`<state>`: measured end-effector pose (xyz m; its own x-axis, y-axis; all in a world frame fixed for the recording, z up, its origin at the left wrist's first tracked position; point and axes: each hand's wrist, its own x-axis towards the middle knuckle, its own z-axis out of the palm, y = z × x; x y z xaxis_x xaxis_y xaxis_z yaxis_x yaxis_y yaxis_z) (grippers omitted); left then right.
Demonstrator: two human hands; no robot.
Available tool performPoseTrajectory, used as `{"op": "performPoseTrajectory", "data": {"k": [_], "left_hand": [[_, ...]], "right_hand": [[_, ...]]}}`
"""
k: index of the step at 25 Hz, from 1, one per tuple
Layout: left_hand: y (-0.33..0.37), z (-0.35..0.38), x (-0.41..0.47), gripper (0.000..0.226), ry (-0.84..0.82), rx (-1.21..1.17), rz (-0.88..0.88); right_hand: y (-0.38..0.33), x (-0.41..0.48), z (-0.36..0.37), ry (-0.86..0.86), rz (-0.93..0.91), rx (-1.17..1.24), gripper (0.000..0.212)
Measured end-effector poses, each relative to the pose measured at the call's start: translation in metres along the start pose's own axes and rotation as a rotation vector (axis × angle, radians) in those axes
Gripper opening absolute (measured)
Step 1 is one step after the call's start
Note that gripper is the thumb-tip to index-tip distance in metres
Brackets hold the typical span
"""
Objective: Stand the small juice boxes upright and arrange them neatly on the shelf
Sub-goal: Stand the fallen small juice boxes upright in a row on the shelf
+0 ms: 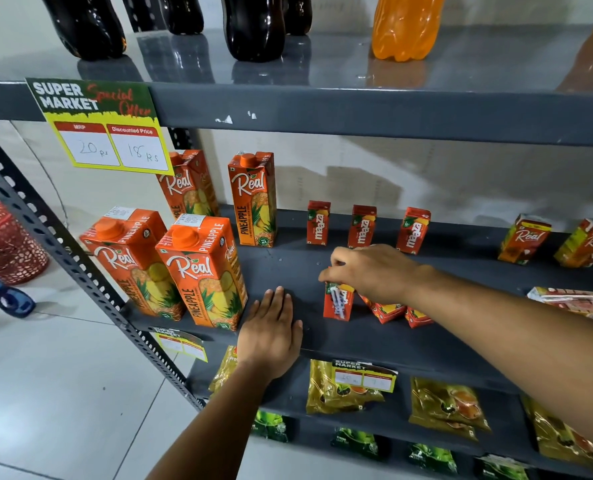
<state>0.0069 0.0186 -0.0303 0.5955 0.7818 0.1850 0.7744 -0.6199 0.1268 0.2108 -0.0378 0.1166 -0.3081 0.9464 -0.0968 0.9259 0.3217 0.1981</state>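
Three small red Maaza boxes upright along shelf back. Front: one box upright under my fingertips, two more beside it tilted.

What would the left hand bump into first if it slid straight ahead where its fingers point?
Likely nothing soon: the left hand points across bare shelf, between the tall pineapple carton and Maaza box. Depth is uncertain.

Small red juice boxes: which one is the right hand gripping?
The front-left box, upright with its straw side facing out; the right hand pinches its top. Three stand untouched behind.
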Motion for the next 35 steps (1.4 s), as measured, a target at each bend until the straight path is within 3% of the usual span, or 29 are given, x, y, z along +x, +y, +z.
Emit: {"op": "performPoseTrajectory", "data": {"k": [5, 9, 14, 17, 20, 22, 24, 26, 31, 35], "left_hand": [[-0.001, 0.001, 0.000, 0.062, 0.008, 0.002, 0.005], [-0.002, 0.002, 0.000, 0.064, 0.006, -0.004, 0.009], [-0.002, 0.004, 0.000, 0.065, 0.005, -0.013, 0.009], [-0.003, 0.005, 0.000, 0.066, -0.002, -0.018, 0.010], [-0.003, 0.004, 0.000, 0.067, 0.000, -0.020, 0.010], [-0.002, 0.003, 0.000, 0.068, -0.001, -0.020, 0.011], [-0.003, 0.004, 0.000, 0.067, -0.002, -0.023, 0.009], [-0.003, 0.005, 0.000, 0.066, -0.001, -0.018, 0.009], [-0.003, 0.005, 0.000, 0.068, -0.014, -0.022, 0.009], [-0.003, 0.004, 0.001, 0.068, -0.013, -0.020, 0.011]], "right_hand": [[0.006, 0.003, -0.006, -0.090, -0.038, 0.065, 0.077], [0.004, 0.007, -0.015, -0.149, -0.051, 0.054, 0.075], [0.000, 0.010, -0.018, -0.149, -0.073, 0.018, 0.056], [-0.006, 0.011, -0.022, -0.102, 0.063, -0.026, 0.036], [-0.006, 0.011, -0.019, -0.098, 0.235, 0.197, 0.052], [-0.004, 0.009, -0.021, -0.233, 0.197, 0.303, 0.061], [-0.004, 0.008, -0.018, -0.274, 0.176, 0.288, 0.043], [-0.007, 0.011, -0.014, -0.155, 0.228, 0.307, 0.022], [-0.011, 0.012, -0.014, -0.126, 0.287, 0.370, 0.031], [0.012, 0.009, -0.017, -0.066, 0.375, 0.426, 0.053]]}}
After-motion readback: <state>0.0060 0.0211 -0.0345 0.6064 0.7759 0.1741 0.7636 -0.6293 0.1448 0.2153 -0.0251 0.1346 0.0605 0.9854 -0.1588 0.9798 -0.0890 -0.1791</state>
